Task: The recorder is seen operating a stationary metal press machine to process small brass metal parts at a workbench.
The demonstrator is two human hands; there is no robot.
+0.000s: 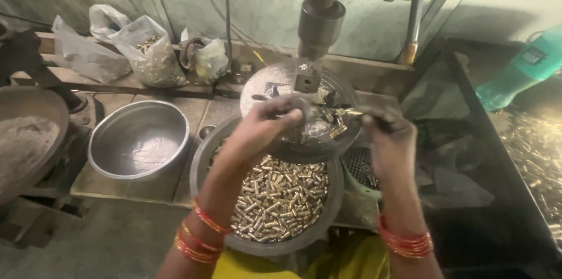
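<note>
Head view: cluttered grimy workbench [146, 188]

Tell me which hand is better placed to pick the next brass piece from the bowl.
Left, probably. The left hand hangs directly over the bowl of brass pieces, at its upper rim. The right hand sits off to the bowl's right, fingers at the drill table.

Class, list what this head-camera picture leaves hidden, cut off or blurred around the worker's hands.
- Left hand fingertips: motion blur; grip unclear.
- Right hand: blurred; whatever it pinches is unreadable.
- Round work table: its middle is hidden by both hands.
- Drill press: top cut by frame edge.
- Brass pieces: too small for detail.
</note>
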